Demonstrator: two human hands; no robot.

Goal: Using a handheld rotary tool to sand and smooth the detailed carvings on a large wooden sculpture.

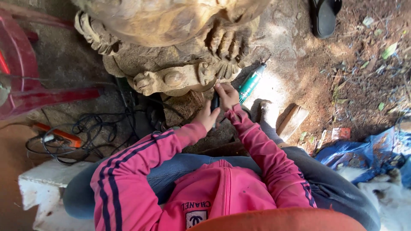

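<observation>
Both arms in pink sleeves reach forward, bent at the elbows, and the hands meet close together in front of the body. The left hand (208, 116) has its fingers curled in. The right hand (225, 95) is just above it, fingers pinched tight.

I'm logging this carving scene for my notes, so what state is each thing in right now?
Left hand: closed around a dark handheld tool.
Right hand: pinching the tool's tip against the carving.
Large tan wooden carving: dusty, unpainted.
Teal power tool: lying on the ground, unheld.
Black cables: tangled on the floor.
Black sandal: lying on the dirt.
</observation>
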